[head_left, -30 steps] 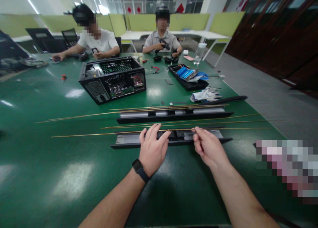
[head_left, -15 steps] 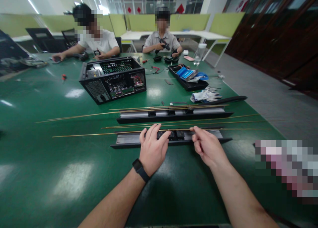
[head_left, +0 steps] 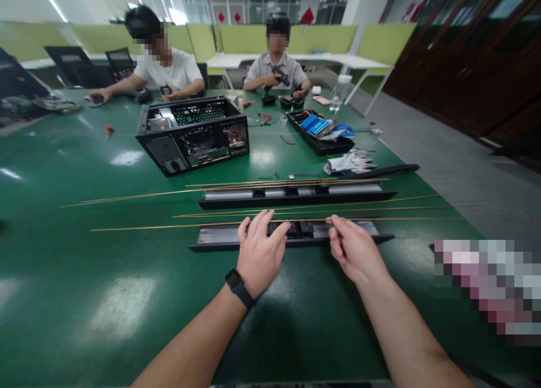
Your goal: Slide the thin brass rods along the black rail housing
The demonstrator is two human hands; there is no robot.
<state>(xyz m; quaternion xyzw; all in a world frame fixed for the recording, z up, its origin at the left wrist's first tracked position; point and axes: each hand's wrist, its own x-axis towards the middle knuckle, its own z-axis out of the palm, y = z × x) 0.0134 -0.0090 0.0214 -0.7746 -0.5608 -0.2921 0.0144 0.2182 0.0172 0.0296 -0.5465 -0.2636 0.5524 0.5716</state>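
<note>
In front of me lies a long channel-shaped rail (head_left: pixel 215 236), silver inside with dark edges. My left hand (head_left: pixel 261 258), a black watch on its wrist, lies over the rail's middle with its fingers spread, beside black blocks (head_left: pixel 305 229) set in the channel. Thumb and forefinger of my right hand (head_left: pixel 355 247) pinch a thin brass rod (head_left: pixel 147 228) that runs lengthwise above the rail. Just beyond it are more loose brass rods (head_left: pixel 224 214). A second, similar rail (head_left: pixel 228 195) sits behind them, with rods across its top.
An open black computer case (head_left: pixel 194 134) stands farther back. Right of it are a black tray (head_left: pixel 325 147) holding blue items and white gloves (head_left: pixel 350 163). Two people sit across the green table (head_left: pixel 169 320). A clear bottle (head_left: pixel 339 92) stands at the far right.
My right hand has shifted very slightly to the right, and the pinched rod's left end with it. My left hand stays in place.
</note>
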